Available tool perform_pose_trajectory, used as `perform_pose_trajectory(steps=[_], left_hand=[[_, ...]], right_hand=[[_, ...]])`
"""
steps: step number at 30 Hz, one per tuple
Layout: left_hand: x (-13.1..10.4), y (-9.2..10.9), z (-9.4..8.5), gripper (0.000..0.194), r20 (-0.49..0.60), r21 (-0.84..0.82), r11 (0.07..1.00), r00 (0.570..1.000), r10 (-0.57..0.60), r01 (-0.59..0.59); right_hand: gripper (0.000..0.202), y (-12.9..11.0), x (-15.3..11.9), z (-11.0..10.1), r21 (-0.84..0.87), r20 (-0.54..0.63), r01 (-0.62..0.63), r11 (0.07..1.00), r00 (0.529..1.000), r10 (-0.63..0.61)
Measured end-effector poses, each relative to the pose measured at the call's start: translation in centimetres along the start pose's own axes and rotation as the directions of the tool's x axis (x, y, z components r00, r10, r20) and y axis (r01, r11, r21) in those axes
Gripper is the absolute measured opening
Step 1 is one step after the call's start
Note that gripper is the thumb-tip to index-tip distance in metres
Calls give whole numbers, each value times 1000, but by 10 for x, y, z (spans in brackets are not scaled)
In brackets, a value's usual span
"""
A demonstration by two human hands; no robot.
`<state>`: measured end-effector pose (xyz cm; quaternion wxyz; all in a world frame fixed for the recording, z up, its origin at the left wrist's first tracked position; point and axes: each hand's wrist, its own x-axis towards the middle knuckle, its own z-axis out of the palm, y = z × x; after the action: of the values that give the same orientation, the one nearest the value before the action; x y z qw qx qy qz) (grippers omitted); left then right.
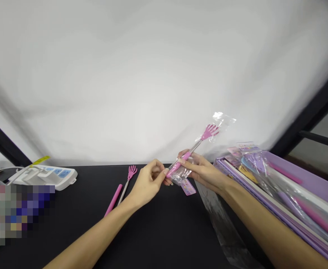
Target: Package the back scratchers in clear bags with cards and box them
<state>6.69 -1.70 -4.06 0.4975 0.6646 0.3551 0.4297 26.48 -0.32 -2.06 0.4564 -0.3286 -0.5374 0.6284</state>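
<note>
A pink back scratcher with a hand-shaped head and a metal shaft is held up at a slant over the table, partly inside a clear plastic wrapper. My left hand pinches the lower end of its handle. Around the upper handle and wrapper, my right hand is closed. A small pink and purple card hangs below the wrapper. Left of my left hand, another pink back scratcher lies on the table beside a pink rod; my left forearm hides their lower ends.
At right, a purple box holds several wrapped back scratchers. A long clear plastic sleeve lies on the black table under my right arm. On the left are a white power strip with cables and a blurred-out item.
</note>
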Motion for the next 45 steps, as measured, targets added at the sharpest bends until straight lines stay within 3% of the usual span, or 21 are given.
perform_pose_trajectory(steps=[3,6,11,14,17,21,26,27,28,29,31,32,33,36,38,42,45], left_hand=[[-1,-3,2,28,-42,-36,999,999,-19,18],[-3,-4,-4,35,63,45,998,997,-36,34],[2,2,-17,33,18,168,977,991,132,-133],[5,7,-20,36,39,147,974,985,167,-171],[7,9,-20,29,-36,111,981,986,163,-158],[9,5,-23,25,-152,65,990,979,132,-123],[10,-1,-32,41,-153,-8,995,984,97,-99],[10,-2,-33,48,-144,-15,995,985,93,-96],[10,-3,-34,54,-137,-11,996,987,89,-91],[9,-3,-34,60,-124,2,997,989,80,-80],[8,-5,-35,66,-86,45,998,995,46,-42],[7,-6,-35,67,-62,68,997,998,27,-23],[7,-7,-35,68,-35,85,996,999,14,-10],[5,-10,-33,68,38,81,997,999,-4,1],[5,-13,-30,61,43,53,999,999,-8,6],[5,-17,-26,28,9,80,997,1000,-11,11],[3,-17,-26,27,7,136,990,1000,-28,27]], right_hand=[[27,1,2,-1,-35,-35,-30,999,999,28],[35,4,2,-4,-135,-44,-89,987,996,84],[34,7,-6,-2,-406,108,-217,888,953,283],[34,9,-10,8,-445,286,-262,856,864,414],[37,12,-13,19,-446,433,-307,841,748,503],[37,19,-14,26,-447,492,-364,817,662,564],[43,21,-13,22,-513,552,-372,774,548,629],[45,18,-12,19,-538,532,-358,763,559,637],[47,15,-11,14,-559,491,-341,756,599,633],[49,11,-9,8,-578,427,-315,752,668,609],[52,4,-4,-7,-637,230,-236,734,850,473],[51,1,-2,-15,-698,121,-183,692,923,366],[48,1,0,-23,-785,21,-143,603,967,256],[41,7,3,-42,-955,-126,-147,258,987,95],[42,16,3,-47,-976,-145,-161,146,983,116],[40,27,3,-45,-970,-128,-161,181,975,182],[40,26,4,-42,-948,-109,-158,277,977,185]])
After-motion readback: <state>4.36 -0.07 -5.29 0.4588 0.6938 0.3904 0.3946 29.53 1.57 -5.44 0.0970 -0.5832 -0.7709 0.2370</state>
